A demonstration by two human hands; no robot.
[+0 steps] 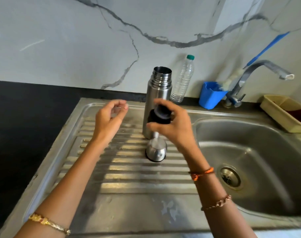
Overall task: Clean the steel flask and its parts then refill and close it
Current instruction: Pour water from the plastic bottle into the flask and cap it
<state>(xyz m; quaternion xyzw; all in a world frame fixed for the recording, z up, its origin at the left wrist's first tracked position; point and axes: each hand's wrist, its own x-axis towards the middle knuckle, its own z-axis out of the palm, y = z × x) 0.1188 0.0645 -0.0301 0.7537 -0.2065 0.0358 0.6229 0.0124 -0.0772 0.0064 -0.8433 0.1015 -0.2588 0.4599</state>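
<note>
The flask was bare silver steel with a dark mouth; its cup shone the same silver, edged black at the rim; the stopper was black; the wall was white marble veined grey; the surface was black; the ribbed drainboard and sink were dull steel grey; the bottle was clear with a green cap; the tub was bright blue; the tray was cream, holding something dark red.
</note>
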